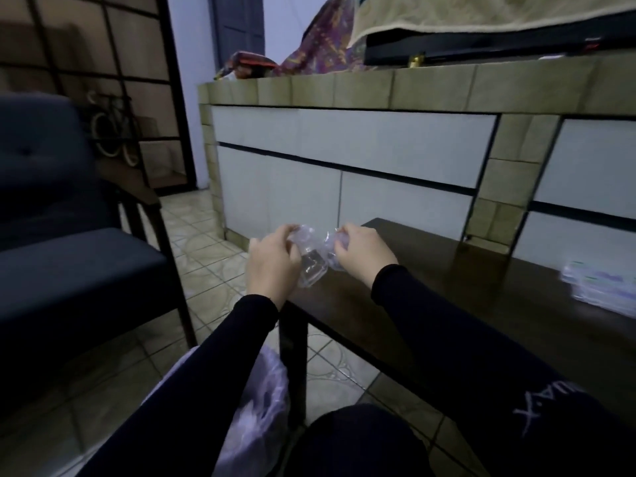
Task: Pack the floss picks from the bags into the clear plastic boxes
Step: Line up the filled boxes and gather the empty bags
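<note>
Both my hands hold one crumpled clear plastic bag [314,259] above the left corner of a dark wooden table [481,304]. My left hand [272,263] grips the bag's left side with curled fingers. My right hand [364,253] pinches its right side. The bag looks see-through; whether floss picks are inside it is too blurred to tell. A stack of clear plastic boxes [600,285] with pale contents lies at the table's right edge, far from both hands.
A white plastic bag [261,407] hangs on the floor by the table leg, beside my left arm. A dark blue armchair [69,256] stands to the left. A tiled counter [378,142] rises just behind the table.
</note>
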`<action>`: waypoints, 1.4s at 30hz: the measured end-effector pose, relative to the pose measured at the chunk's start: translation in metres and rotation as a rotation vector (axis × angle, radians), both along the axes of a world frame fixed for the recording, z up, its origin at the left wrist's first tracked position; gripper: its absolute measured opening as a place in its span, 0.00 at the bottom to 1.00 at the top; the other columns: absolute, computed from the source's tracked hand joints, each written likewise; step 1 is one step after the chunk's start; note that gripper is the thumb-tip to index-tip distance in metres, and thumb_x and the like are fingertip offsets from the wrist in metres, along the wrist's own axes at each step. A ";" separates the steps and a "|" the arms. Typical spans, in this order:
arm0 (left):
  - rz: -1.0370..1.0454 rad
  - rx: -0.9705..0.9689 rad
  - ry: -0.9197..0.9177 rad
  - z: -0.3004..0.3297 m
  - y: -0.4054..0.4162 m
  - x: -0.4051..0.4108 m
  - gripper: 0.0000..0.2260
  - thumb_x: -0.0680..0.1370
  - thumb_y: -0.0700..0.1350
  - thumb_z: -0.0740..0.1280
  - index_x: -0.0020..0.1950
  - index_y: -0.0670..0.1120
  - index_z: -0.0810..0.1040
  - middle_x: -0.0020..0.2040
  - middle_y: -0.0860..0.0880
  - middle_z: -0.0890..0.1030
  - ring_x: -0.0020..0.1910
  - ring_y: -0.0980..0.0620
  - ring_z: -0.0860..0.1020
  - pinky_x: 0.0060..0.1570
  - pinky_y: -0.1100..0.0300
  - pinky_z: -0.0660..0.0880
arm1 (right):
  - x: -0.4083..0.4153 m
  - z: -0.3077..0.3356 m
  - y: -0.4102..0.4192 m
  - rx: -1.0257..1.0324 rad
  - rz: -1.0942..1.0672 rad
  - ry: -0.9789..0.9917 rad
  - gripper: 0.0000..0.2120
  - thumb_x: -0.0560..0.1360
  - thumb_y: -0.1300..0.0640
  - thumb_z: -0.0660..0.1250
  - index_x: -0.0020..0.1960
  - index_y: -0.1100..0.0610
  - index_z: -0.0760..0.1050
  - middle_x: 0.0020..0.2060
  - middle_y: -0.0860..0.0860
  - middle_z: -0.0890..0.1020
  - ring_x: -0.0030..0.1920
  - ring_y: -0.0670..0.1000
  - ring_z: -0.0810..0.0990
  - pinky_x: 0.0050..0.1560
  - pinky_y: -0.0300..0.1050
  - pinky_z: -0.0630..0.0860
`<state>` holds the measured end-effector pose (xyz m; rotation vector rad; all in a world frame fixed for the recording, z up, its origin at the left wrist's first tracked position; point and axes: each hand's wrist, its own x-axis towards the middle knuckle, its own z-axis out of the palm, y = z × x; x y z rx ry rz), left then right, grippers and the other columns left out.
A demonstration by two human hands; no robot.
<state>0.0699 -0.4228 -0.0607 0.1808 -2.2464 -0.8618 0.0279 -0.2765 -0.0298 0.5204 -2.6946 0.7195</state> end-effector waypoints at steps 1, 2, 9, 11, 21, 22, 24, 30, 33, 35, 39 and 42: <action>0.048 -0.002 -0.009 -0.006 -0.015 0.002 0.16 0.76 0.41 0.58 0.61 0.49 0.78 0.51 0.44 0.83 0.49 0.42 0.71 0.47 0.56 0.65 | -0.001 -0.004 -0.018 0.004 0.030 -0.009 0.14 0.79 0.57 0.56 0.61 0.61 0.73 0.53 0.61 0.79 0.51 0.59 0.78 0.50 0.49 0.76; 0.074 -0.002 -0.008 -0.009 -0.023 0.004 0.17 0.76 0.42 0.57 0.61 0.49 0.78 0.51 0.45 0.83 0.48 0.43 0.69 0.47 0.56 0.65 | -0.001 -0.007 -0.029 0.010 0.050 -0.016 0.14 0.79 0.57 0.57 0.61 0.61 0.73 0.54 0.61 0.79 0.52 0.60 0.78 0.51 0.49 0.75; 0.181 0.113 -0.062 -0.046 -0.082 0.022 0.16 0.77 0.40 0.59 0.62 0.49 0.77 0.52 0.45 0.81 0.55 0.43 0.72 0.46 0.58 0.65 | 0.007 -0.046 -0.109 0.014 0.172 -0.124 0.10 0.78 0.56 0.58 0.55 0.59 0.73 0.51 0.61 0.79 0.51 0.60 0.77 0.47 0.46 0.72; 0.212 0.135 -0.093 -0.059 -0.094 0.026 0.17 0.77 0.41 0.59 0.64 0.50 0.76 0.52 0.43 0.80 0.54 0.43 0.74 0.46 0.55 0.69 | 0.009 -0.057 -0.123 0.033 0.187 -0.134 0.12 0.78 0.56 0.58 0.58 0.59 0.73 0.53 0.59 0.80 0.53 0.60 0.77 0.52 0.48 0.75; 0.320 0.223 -0.345 -0.140 -0.148 0.035 0.17 0.77 0.43 0.57 0.65 0.51 0.74 0.55 0.43 0.81 0.56 0.40 0.75 0.51 0.51 0.72 | 0.024 -0.115 -0.192 0.177 0.293 -0.196 0.13 0.77 0.55 0.59 0.59 0.57 0.74 0.52 0.56 0.80 0.52 0.58 0.78 0.50 0.48 0.75; 0.320 0.230 -0.381 -0.146 -0.151 0.035 0.17 0.77 0.44 0.57 0.65 0.51 0.74 0.55 0.43 0.81 0.56 0.41 0.75 0.51 0.52 0.72 | 0.023 -0.123 -0.195 0.196 0.289 -0.230 0.14 0.77 0.55 0.59 0.59 0.57 0.74 0.53 0.56 0.80 0.52 0.58 0.78 0.51 0.48 0.75; 0.318 0.236 -0.466 -0.159 -0.156 0.034 0.16 0.77 0.44 0.57 0.63 0.51 0.74 0.55 0.44 0.81 0.55 0.42 0.77 0.49 0.54 0.72 | 0.019 -0.141 -0.200 0.221 0.289 -0.336 0.15 0.77 0.52 0.59 0.60 0.57 0.74 0.54 0.56 0.79 0.54 0.58 0.78 0.52 0.48 0.76; 0.311 0.164 -0.730 -0.182 -0.158 0.033 0.12 0.77 0.47 0.59 0.56 0.48 0.77 0.53 0.44 0.81 0.53 0.42 0.78 0.47 0.57 0.70 | 0.001 -0.178 -0.202 0.273 0.339 -0.598 0.17 0.74 0.49 0.67 0.60 0.55 0.74 0.54 0.54 0.78 0.59 0.56 0.77 0.54 0.44 0.71; 0.296 0.069 -0.857 -0.189 -0.158 0.033 0.10 0.75 0.47 0.61 0.53 0.47 0.78 0.47 0.47 0.80 0.50 0.44 0.79 0.45 0.58 0.71 | 0.001 -0.191 -0.201 0.294 0.371 -0.674 0.20 0.76 0.51 0.66 0.66 0.56 0.73 0.62 0.55 0.77 0.63 0.56 0.74 0.58 0.43 0.69; 0.289 0.036 -0.919 -0.197 -0.162 0.031 0.12 0.71 0.47 0.64 0.53 0.47 0.77 0.48 0.48 0.81 0.48 0.45 0.79 0.43 0.58 0.72 | 0.009 -0.195 -0.200 0.288 0.415 -0.658 0.19 0.78 0.46 0.62 0.64 0.55 0.75 0.59 0.53 0.79 0.60 0.55 0.76 0.56 0.42 0.69; 0.320 0.006 -0.962 -0.209 -0.170 0.031 0.17 0.75 0.48 0.62 0.62 0.47 0.73 0.56 0.45 0.81 0.54 0.44 0.79 0.47 0.57 0.73 | 0.020 -0.203 -0.204 0.312 0.472 -0.662 0.25 0.80 0.40 0.55 0.69 0.55 0.70 0.63 0.55 0.77 0.61 0.55 0.75 0.61 0.45 0.69; 0.276 -0.065 -1.016 -0.216 -0.173 0.030 0.20 0.80 0.50 0.56 0.70 0.45 0.70 0.61 0.46 0.79 0.60 0.46 0.77 0.53 0.59 0.71 | 0.014 -0.209 -0.203 0.334 0.482 -0.757 0.24 0.79 0.44 0.60 0.71 0.54 0.68 0.64 0.55 0.76 0.59 0.52 0.75 0.59 0.43 0.70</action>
